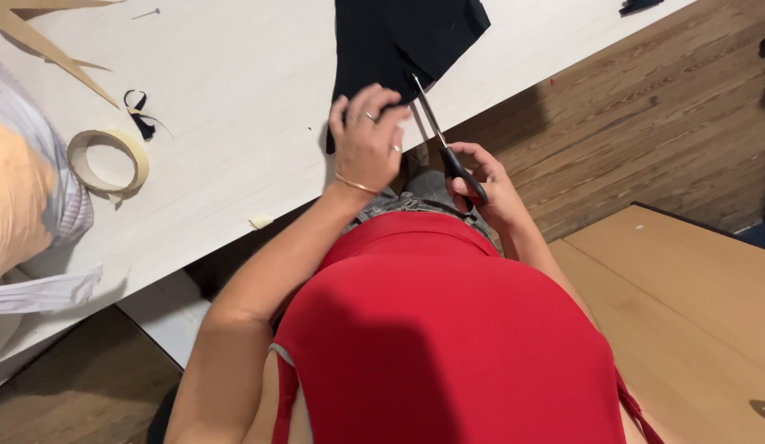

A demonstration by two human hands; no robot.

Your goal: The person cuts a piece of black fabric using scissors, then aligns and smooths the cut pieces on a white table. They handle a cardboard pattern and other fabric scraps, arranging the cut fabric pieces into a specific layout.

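Scissors (444,136) with black handles sit clenched in our right hand (485,189), their blades parted against the near edge of the black fabric (403,37), which lies on the pale worktop (234,99) at its near edge. Our left hand (367,144) presses that fabric flat with curled fingers, its grip closed on the cloth just beside the blades. A roll of masking tape (108,160) lies well apart to the left.
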